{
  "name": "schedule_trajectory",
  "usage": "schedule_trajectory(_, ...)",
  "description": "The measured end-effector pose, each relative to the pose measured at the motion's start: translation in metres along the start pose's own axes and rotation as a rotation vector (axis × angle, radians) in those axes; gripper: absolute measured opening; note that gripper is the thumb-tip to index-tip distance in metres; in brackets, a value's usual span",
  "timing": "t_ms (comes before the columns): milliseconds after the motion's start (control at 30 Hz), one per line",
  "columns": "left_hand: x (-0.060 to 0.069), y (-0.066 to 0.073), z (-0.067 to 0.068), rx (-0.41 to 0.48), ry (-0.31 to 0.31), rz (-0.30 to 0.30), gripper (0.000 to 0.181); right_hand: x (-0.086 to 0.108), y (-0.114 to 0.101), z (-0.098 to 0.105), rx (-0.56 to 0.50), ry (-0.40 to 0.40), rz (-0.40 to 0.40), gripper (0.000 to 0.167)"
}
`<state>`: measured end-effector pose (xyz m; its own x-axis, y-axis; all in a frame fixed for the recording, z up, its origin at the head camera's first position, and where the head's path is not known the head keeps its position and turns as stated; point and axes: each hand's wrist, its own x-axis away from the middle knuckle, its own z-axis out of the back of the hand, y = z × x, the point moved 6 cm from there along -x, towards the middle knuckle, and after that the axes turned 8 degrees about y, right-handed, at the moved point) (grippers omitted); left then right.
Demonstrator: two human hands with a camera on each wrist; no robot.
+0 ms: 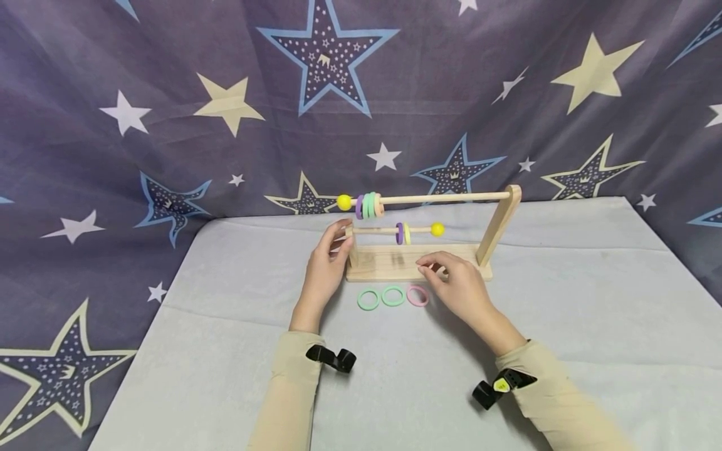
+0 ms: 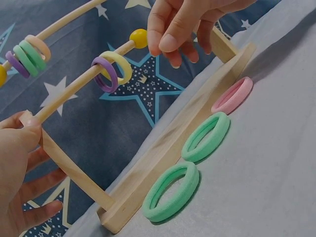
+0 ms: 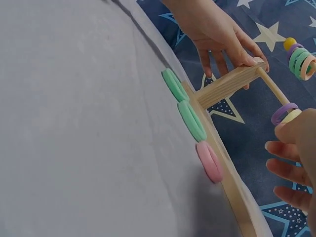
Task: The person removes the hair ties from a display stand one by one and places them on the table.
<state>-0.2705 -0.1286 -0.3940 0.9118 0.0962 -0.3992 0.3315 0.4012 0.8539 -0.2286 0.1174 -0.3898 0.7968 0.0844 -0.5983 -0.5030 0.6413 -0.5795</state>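
Note:
A wooden stand (image 1: 372, 273) carries two rods. The left hand (image 1: 326, 263) holds the top of the short post (image 2: 74, 168) between thumb and fingers. On the lower rod hang a purple ring (image 2: 114, 79) and a yellow ring (image 2: 127, 74), short of the yellow ball (image 2: 138, 38) at its tip. The right hand (image 1: 462, 285) hovers in front of the base, right of these rings, its fingers loosely bent with nothing between them. Two green rings (image 2: 186, 197) (image 2: 217, 140) and a pink ring (image 3: 211, 163) lie in a row before the base.
The upper rod (image 1: 440, 198) runs left from the tall post (image 1: 499, 225). Near its yellow ball (image 1: 344, 202) hang a purple ring (image 1: 359, 207), green rings (image 1: 368, 205) and peach rings (image 1: 378, 205). A star-patterned cloth (image 1: 237, 156) stands behind the light-covered table (image 1: 395, 388).

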Motion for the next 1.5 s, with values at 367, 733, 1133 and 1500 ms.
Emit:
schedule_trajectory(367, 0.001, -0.001, -0.001, 0.001, -0.004, 0.003, 0.039, -0.005, 0.006, -0.006, -0.081, 0.053, -0.129, 0.01)
schedule_trajectory(733, 0.001, -0.001, -0.001, -0.004, -0.004, 0.005, 0.038, -0.012, 0.004, -0.008, -0.112, 0.127, -0.217, 0.011)
schedule_trajectory(1133, 0.001, -0.001, -0.001, 0.003, -0.005, 0.011, 0.039, -0.018, 0.001, -0.013, -0.109, 0.175, -0.235, 0.016)
schedule_trajectory(1500, 0.0, -0.002, -0.001, -0.004, -0.001, 0.018, 0.039, -0.021, 0.001, -0.019, -0.12, 0.169, -0.25, 0.019)
